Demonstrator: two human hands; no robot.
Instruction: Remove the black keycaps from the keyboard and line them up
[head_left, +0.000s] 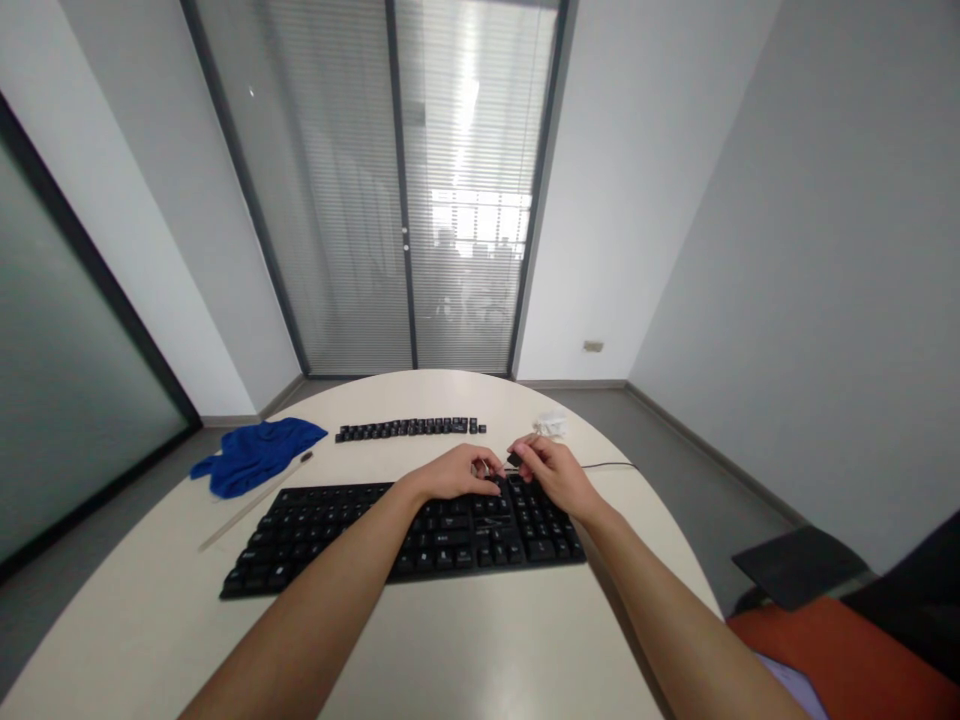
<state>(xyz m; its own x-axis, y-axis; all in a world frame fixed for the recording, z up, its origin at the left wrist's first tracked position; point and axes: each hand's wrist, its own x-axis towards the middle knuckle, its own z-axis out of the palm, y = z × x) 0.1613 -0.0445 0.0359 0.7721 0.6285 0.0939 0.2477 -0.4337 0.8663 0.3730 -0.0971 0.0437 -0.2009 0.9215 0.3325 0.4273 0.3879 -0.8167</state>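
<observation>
A black keyboard lies across the table in front of me, beneath both forearms. Over its upper right part is my left hand, fingers loosely bent and thumb apart from them, close to the keys. My right hand pinches a small black keycap between thumb and fingers, just above the keyboard's back edge. Behind the keyboard, loose black keycaps stand in a long row. The left forearm hides some of the middle keys.
On the left of the round white table lie a blue cloth and a thin brush. Crumpled white material sits behind my right hand. A cable runs off right. An orange chair stands at the lower right.
</observation>
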